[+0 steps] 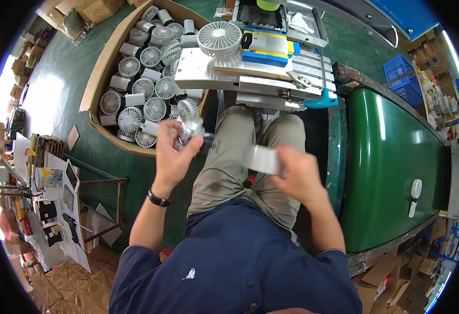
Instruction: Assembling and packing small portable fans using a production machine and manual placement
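Note:
My left hand (173,157), fingers curled, grips a blurred shiny grey piece (190,130) with a dark end, beside the carton's near right corner. Motion blur hides what kind of thing it is. Over my right thigh, my right hand (298,175) is closed on a white block-shaped piece (262,159), also smeared by motion. Ahead of my knees, a white handheld fan (219,37) lies on the bench fixture. Its handle (269,43) rests in a blue and yellow cradle (265,58). Neither hand touches that fan.
At left stands an open carton (89,86) filled with white handheld fans (151,56). A green-topped surface (383,172) on the right bears one small fan (414,196). A teal-handled tool (321,100) hangs at the fixture's right edge. A blue crate (401,78) stands farther off.

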The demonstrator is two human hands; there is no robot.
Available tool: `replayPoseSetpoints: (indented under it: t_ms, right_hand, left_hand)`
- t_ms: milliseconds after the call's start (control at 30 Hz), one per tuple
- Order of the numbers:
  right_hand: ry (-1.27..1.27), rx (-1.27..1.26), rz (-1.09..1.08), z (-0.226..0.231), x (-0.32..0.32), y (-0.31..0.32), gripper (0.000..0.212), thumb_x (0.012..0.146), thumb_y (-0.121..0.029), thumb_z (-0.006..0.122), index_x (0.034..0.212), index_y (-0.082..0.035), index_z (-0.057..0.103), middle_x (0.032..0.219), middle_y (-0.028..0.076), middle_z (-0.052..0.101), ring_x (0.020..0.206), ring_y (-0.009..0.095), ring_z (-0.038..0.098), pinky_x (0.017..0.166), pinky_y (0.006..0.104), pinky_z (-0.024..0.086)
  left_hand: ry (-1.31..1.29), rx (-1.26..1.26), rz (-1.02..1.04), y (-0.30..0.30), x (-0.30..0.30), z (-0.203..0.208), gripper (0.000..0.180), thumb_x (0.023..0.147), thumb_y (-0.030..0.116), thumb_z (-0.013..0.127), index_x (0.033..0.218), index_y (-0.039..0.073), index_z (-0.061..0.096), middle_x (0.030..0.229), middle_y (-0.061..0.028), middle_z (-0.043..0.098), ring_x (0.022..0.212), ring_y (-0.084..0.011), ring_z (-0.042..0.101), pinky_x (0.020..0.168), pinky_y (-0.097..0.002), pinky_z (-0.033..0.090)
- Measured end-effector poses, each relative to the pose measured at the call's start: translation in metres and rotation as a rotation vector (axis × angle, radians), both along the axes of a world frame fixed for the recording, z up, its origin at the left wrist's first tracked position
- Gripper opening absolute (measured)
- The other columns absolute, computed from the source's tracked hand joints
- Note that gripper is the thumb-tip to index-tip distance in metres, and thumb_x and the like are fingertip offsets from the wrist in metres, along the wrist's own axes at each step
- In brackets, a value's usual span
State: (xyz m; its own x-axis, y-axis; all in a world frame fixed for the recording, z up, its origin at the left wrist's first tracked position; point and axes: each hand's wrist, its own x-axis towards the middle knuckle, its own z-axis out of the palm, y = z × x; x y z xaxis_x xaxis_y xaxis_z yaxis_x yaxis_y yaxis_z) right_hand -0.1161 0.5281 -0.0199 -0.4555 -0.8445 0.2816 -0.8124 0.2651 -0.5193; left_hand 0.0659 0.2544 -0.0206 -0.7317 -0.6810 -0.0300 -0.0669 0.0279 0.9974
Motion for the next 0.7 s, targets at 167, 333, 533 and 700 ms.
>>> replayPoseSetpoints:
  t_ms: [167,333,533,700]
  right_hand:
    - [0.141,-0.519,-0.181,0.087,-0.096,0.003,0.044,0.077,-0.001,0.068,0.121,-0.002,0.067,0.095,0.007,0.069,0.069,0.015,0.056,0.057,0.0268,0.044]
    - [-0.505,-0.633,-0.416,0.108,-0.183,-0.014,0.037,0.09,-0.002,0.059,0.126,-0.005,0.066,0.095,0.008,0.072,0.074,0.011,0.059,0.063,0.0188,0.046]
    - [-0.581,-0.57,-0.393,0.091,-0.217,-0.028,0.038,0.09,-0.003,0.059,0.127,-0.006,0.067,0.1,0.007,0.074,0.077,0.01,0.06,0.064,0.0193,0.047]
    - [-0.577,-0.508,-0.405,0.088,-0.229,-0.029,0.037,0.091,-0.005,0.06,0.127,-0.007,0.067,0.103,0.006,0.076,0.078,0.01,0.06,0.064,0.0195,0.047]
  left_hand:
    - [0.367,-0.437,0.139,-0.022,-0.073,0.08,0.052,0.091,0.009,0.081,0.132,0.003,0.048,0.096,-0.0089,0.066,0.071,-0.0121,0.059,0.063,-0.0232,0.048]
    - [0.145,-0.705,0.194,-0.053,-0.153,0.102,0.048,0.09,0.027,0.083,0.128,0.007,0.062,0.084,-0.004,0.068,0.07,-0.0142,0.063,0.063,-0.0286,0.048]
    - [0.032,-0.795,0.216,-0.066,-0.182,0.097,0.046,0.087,0.038,0.082,0.12,0.01,0.067,0.075,-0.0024,0.067,0.066,-0.0184,0.063,0.062,-0.0335,0.049]
    - [-0.049,-0.926,0.229,-0.067,-0.192,0.094,0.047,0.088,0.039,0.083,0.122,0.011,0.068,0.088,-0.0064,0.075,0.07,-0.0176,0.064,0.064,-0.0318,0.051]
